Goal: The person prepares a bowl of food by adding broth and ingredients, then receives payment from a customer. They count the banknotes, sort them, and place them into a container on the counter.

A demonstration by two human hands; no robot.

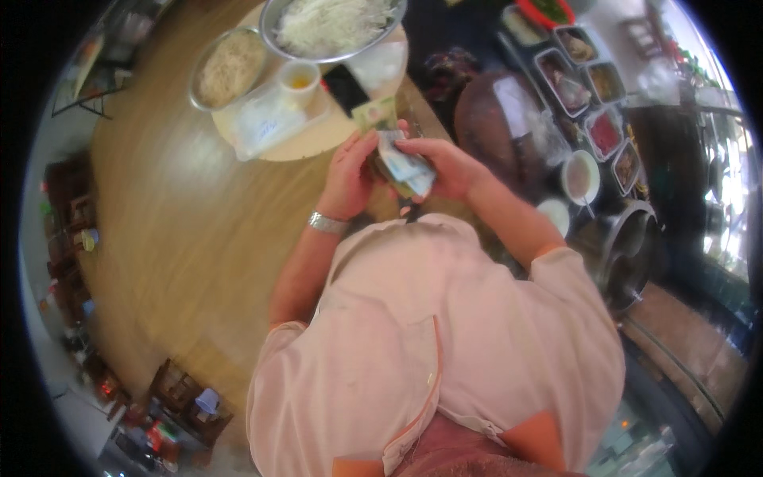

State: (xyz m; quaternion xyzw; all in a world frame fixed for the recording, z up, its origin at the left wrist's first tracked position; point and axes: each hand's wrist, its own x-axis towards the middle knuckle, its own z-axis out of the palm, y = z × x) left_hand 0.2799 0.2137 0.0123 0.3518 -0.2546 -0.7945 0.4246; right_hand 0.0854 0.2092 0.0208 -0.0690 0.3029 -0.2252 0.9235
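Observation:
My left hand, below a metal watch band, grips one side of a folded bundle of banknotes in front of my belly. On the other side my right hand holds the same bundle, its thumb on the pale bluish notes. A yellow-green banknote sticks out beyond the fingertips and overlaps the lower end of a dark phone. The phone is by the edge of a round table. Some of the fingers are hidden behind the notes.
The round table bears a metal bowl of white shreds, a bowl of pale noodle-like food, a white cup and a plastic bag. Food trays, a white bowl and a large metal pot stand at the right.

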